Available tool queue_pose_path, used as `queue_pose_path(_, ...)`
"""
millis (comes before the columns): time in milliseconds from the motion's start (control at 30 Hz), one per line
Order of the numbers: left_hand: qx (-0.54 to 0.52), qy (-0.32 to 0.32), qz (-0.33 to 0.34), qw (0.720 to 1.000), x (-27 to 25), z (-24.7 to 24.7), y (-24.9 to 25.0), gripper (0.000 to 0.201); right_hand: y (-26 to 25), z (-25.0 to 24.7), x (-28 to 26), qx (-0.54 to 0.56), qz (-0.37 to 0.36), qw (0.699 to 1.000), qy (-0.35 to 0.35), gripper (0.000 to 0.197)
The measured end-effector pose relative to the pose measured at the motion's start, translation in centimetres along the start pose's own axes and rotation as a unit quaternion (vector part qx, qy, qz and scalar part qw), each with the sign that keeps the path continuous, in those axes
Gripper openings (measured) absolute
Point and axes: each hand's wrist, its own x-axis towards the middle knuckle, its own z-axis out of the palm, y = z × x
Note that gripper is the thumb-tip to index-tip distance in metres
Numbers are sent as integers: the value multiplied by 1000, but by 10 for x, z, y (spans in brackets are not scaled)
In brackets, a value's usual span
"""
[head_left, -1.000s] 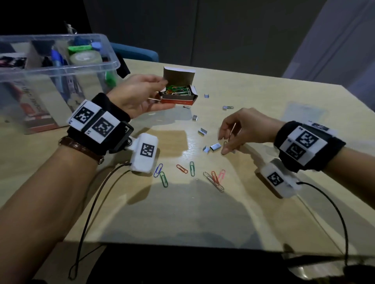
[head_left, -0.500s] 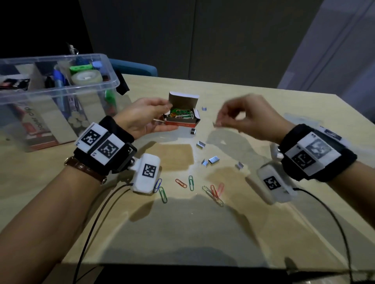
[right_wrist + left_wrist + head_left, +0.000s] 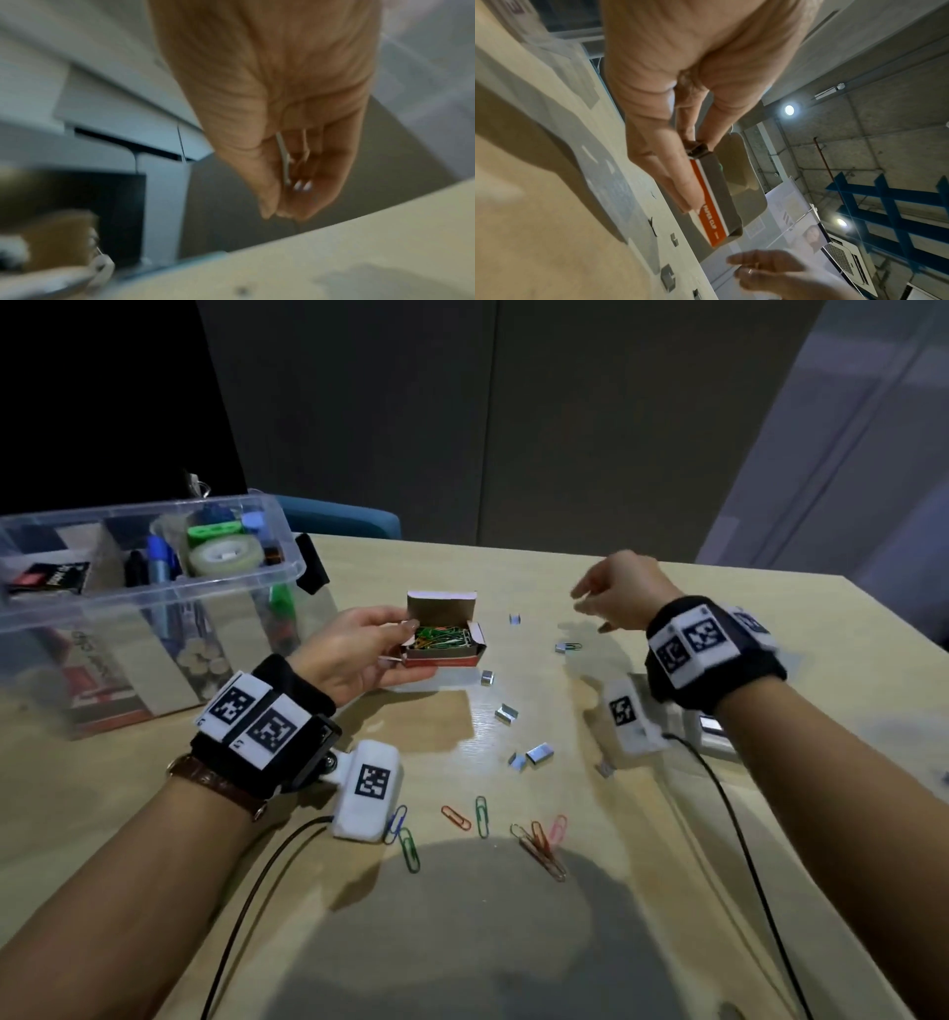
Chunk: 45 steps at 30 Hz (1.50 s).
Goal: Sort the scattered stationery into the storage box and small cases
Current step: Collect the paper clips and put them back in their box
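Observation:
My left hand grips a small orange-and-white paper clip box just above the table, with its lid flipped up and coloured clips inside. The left wrist view shows its fingers along the box's orange side. My right hand hovers to the right of the box and clear of it, blurred. In the right wrist view the right hand's thumb meets its fingertips, and a thin pale stick lies between them. Several loose paper clips and staple strips lie on the table in front of me.
A clear plastic storage box stands at the back left, holding a tape roll, pens and small packs. A pale flat case lies under my right wrist. A blue chair stands behind the table. Wrist cables trail towards me.
My right hand rose from the table beside the staples, came up to the paper clip box, then drew a little to the right. My left hand kept holding the box.

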Motion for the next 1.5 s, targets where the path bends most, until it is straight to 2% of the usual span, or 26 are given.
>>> queue_pose_path(100,4,-4,0,1000,-1,1,0,13,17,4,20,-112,49,987,-100,30)
queue_pose_path(167,6,-4,0,1000,0,1,0,13,24,6,26,-114,58,984,-128,35)
queue_pose_path(467,6,-9,-3,1000,0,-2,3,15,44,20,31,25,76,987,-142,16)
queue_pose_path(633,11,-13,-4,1000,1,-3,3,15,40,25,32,-30,64,987,-146,13)
queue_pose_path(733,12,-18,-2,1000,1,-2,3,15,30,23,28,-118,56,981,-144,23)
queue_pose_path(800,12,-22,3,1000,0,-2,3,15,16,17,22,-146,20,987,-62,23)
queue_pose_path(867,8,-21,5,1000,0,-1,3,14,-5,11,8,-61,-56,996,34,17)
queue_pose_path(900,7,-18,7,1000,0,0,3,13,-20,9,-6,-2,-112,993,48,15)
queue_pose_path(967,3,-13,14,1000,0,0,3,11,-52,8,-41,74,-217,973,10,11)
queue_pose_path(1033,-2,-12,27,1000,0,0,3,10,-74,16,-63,51,-272,961,-11,9)
queue_pose_path(1133,-1,-13,35,999,-1,0,4,10,-84,29,-65,-52,-285,957,30,7)
queue_pose_path(1233,4,-22,39,999,-2,1,4,9,-83,32,-62,-107,-291,950,24,2)
queue_pose_path(1333,13,-26,41,999,-3,3,4,13,-77,30,-60,-96,-309,946,22,10)
queue_pose_path(1433,21,-17,43,999,-3,-1,7,11,-69,17,-67,-56,-353,933,42,11)
queue_pose_path(1467,21,-12,41,999,-3,-3,9,9,-65,11,-70,-30,-380,924,16,11)
queue_pose_path(1500,21,-5,40,999,-3,-6,11,9,-61,6,-76,-9,-407,913,-42,14)
